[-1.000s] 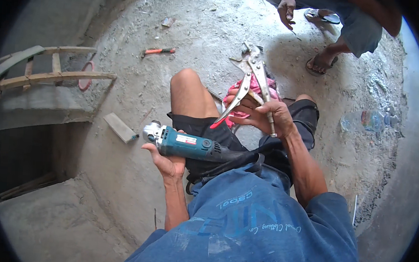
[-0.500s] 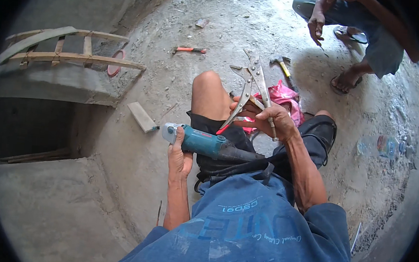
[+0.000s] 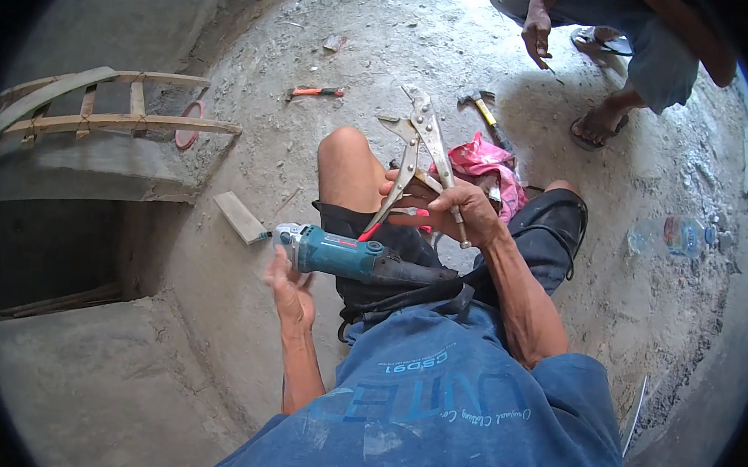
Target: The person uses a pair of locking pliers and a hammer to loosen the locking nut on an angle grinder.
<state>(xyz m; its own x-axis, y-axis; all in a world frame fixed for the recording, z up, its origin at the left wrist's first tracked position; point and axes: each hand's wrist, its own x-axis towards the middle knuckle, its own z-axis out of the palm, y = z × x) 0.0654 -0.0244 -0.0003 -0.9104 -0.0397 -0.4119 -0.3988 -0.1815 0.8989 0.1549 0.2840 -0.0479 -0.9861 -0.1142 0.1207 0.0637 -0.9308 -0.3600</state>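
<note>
A teal angle grinder (image 3: 338, 254) lies across my lap, its metal head to the left and its dark rear end against my shorts. My left hand (image 3: 291, 295) is just below the grinder's head, fingers stretched and slightly blurred, with nothing seen in it. Whether its fingertips touch the head is hard to tell. In my right hand (image 3: 470, 209) is a pair of locking pliers (image 3: 434, 139), held above my lap with the jaws pointing away from me and spread apart. One plier handle ends in a red tip near the grinder's body.
Beyond my knees lie an orange-handled hammer (image 3: 317, 92), a claw hammer (image 3: 487, 112) and a pink cloth or bag (image 3: 481, 159). A wooden block (image 3: 240, 217) is at left, near a wooden ladder (image 3: 132, 122). To the right are a plastic bottle (image 3: 669, 236) and another person's foot (image 3: 601, 123).
My left hand has come off the grinder's head and moved slightly down and left. My right hand still holds the pliers. The whole view has shifted a little.
</note>
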